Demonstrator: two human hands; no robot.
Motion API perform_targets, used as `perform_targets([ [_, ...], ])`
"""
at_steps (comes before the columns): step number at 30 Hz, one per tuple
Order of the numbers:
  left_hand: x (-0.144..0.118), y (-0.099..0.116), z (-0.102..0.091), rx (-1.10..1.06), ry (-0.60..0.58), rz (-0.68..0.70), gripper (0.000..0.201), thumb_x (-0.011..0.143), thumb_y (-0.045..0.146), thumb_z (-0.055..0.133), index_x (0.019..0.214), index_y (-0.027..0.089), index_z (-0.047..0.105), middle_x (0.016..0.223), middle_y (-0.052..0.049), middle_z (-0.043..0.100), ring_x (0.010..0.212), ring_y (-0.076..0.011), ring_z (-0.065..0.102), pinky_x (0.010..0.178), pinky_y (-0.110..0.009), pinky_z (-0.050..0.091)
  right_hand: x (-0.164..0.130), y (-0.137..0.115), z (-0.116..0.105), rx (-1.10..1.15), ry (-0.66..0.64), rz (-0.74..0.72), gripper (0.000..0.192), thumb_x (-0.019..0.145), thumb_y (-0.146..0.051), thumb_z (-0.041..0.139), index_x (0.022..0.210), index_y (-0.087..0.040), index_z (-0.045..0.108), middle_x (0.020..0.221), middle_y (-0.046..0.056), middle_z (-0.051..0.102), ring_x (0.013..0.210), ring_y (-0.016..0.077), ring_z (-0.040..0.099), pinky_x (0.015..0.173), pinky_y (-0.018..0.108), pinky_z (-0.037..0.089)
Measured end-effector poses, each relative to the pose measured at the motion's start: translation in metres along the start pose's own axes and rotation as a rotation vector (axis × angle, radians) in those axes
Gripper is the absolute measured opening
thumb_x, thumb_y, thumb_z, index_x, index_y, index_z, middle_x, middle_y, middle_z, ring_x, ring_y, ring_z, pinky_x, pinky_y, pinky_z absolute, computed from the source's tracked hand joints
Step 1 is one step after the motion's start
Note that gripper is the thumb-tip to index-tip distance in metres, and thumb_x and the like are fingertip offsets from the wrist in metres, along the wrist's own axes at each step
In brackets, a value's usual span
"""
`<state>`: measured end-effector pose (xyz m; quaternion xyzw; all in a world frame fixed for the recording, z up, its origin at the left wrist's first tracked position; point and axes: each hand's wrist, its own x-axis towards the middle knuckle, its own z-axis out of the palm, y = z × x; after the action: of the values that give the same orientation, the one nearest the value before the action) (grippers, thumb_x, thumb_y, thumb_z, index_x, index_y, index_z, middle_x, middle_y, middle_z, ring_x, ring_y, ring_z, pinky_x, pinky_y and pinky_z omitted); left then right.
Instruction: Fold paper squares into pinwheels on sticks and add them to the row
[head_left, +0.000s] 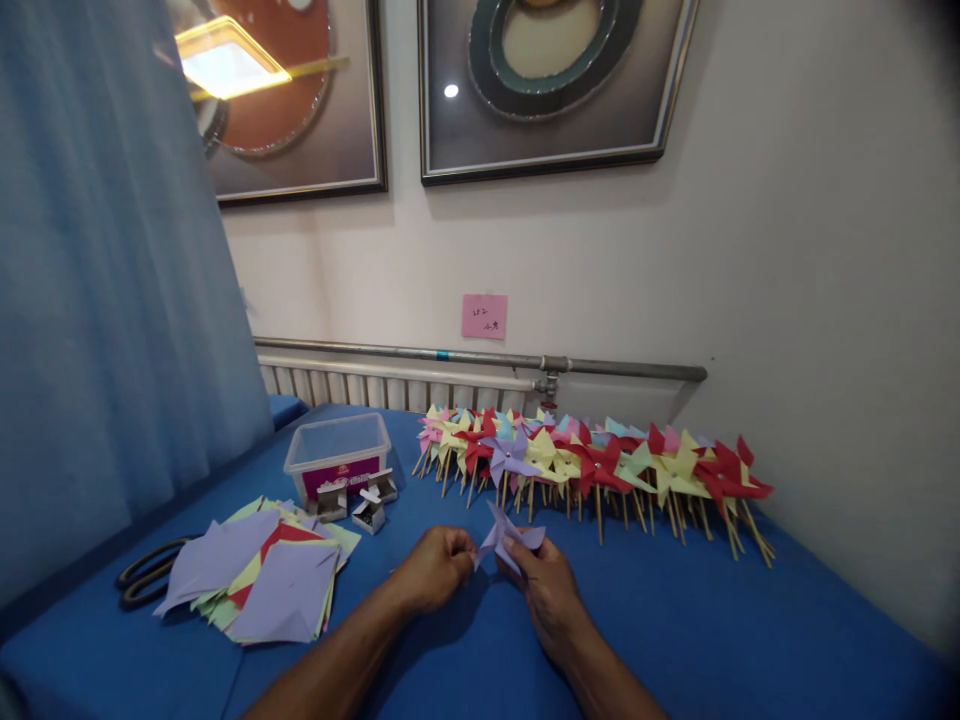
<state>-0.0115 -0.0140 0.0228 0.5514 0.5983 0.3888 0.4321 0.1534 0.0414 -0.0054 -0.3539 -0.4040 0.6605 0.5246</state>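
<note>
Both hands over blue table (675,620), centre-front. Left hand (437,568) & right hand (546,588): fingers closed, pinching purple paper pinwheel (504,537) between them, above cloth. L to R beyond: scissors (146,575), stack of coloured paper squares (262,580), clear plastic box (337,455), row of finished pinwheels (600,465) along wall.

A single camera, worn on the person's head, looks forward and slightly down across the blue cloth-covered surface (712,620) toward the cream wall (787,250) with its two dark-framed pictures (547,90). Both forearms enter from the bottom edge, close to the lens; the long row of coloured paper pinwheels on wooden sticks (600,465) lies farther off, along the wall. No second view overlaps it.
</note>
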Motion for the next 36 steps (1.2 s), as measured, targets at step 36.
perform_targets([
  [36, -0.0003, -0.0016, 0.003, 0.084, 0.044, 0.101, 0.021, 0.082, 0.033, 0.055, 0.067, 0.021, 0.047, 0.057, 0.006, 0.042, 0.053, -0.0098, 0.035, 0.053, -0.025, 0.026, 0.0029, 0.0019, 0.0013, -0.017, 0.073, -0.03, 0.034, 0.058, -0.04, 0.089, 0.075, -0.022, 0.066, 0.071, 0.0, 0.071, 0.067, 0.0202, 0.066, 0.069, 0.033, 0.055],
])
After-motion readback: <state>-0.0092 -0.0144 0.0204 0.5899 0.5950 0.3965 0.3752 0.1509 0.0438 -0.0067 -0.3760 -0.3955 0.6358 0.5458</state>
